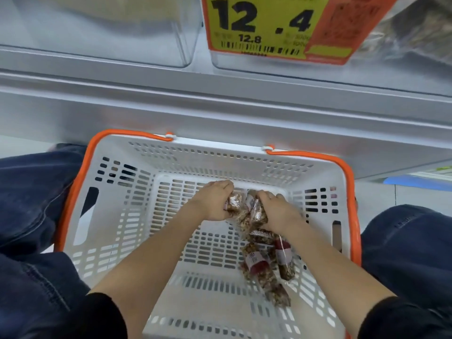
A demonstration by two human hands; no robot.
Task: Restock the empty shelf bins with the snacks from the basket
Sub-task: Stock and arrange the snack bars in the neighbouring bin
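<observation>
Fingers of the left hand (215, 201) curl round a small clear packet of snacks (233, 203), and those of the right hand (276, 211) close over a bunch of similar packets (255, 211) just beside it; both hands are down on the floor of the white basket (137, 241) with the orange rim. How many packets the right hand actually has, I cannot tell (they overlap under the palm). Behind the right wrist, nearer the person, three or four more loose packets (266, 265) lie in a ragged line along the basket floor.

Above and beyond the fingers stand the clear shelf bins: an empty-looking bin (102, 33) up to the left, and a second bin (269, 64) to the right carrying a yellow price tag (256, 25).

The step in hand looks like gathering a handful to lift. To do it well, each hand should settle its grip round the packets' middles so none slides out, then rise straight up past the basket wall before swinging toward the empty bin. Slippery film is the likely risk: a loose bunch may shed a packet on the way up.
</observation>
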